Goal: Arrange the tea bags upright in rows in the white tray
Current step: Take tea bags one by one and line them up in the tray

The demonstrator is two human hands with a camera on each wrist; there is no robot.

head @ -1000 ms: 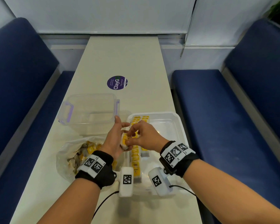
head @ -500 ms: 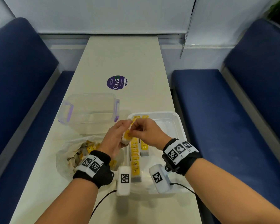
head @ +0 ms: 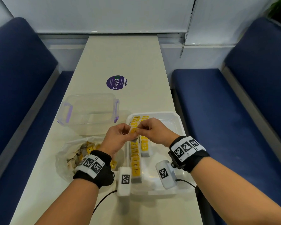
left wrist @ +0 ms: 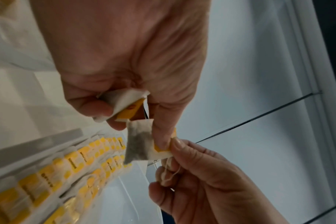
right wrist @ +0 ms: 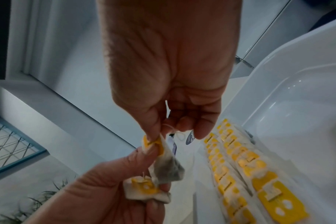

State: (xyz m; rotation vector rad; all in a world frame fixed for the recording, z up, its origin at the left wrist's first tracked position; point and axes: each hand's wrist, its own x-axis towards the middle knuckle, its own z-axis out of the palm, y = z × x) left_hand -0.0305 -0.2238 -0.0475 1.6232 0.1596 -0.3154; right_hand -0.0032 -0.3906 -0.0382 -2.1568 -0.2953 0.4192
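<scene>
Both hands meet above the left side of the white tray (head: 179, 122). My left hand (head: 120, 135) pinches one tea bag (left wrist: 139, 144) under the thumb by its yellow tag. Its curled fingers grip a second tea bag (left wrist: 123, 104). My right hand (head: 147, 129) pinches the same hanging tea bag (right wrist: 167, 168) at its tag and loose string (right wrist: 175, 131). Below the hands, two rows of yellow-tagged tea bags (head: 135, 159) stand upright along the tray's left wall. The second row (head: 144, 146) is shorter.
A clear plastic bag (head: 66, 159) of loose tea bags lies left of the tray, partly behind my left wrist. A clear box with purple latches (head: 89, 109) stands behind it. A purple sticker (head: 116, 82) is farther up the table. Blue benches (head: 217, 111) flank both sides.
Both hands have moved a little farther along the tray with the tea bag between them. The left hand's fingers, spread a second ago, are now curled.
</scene>
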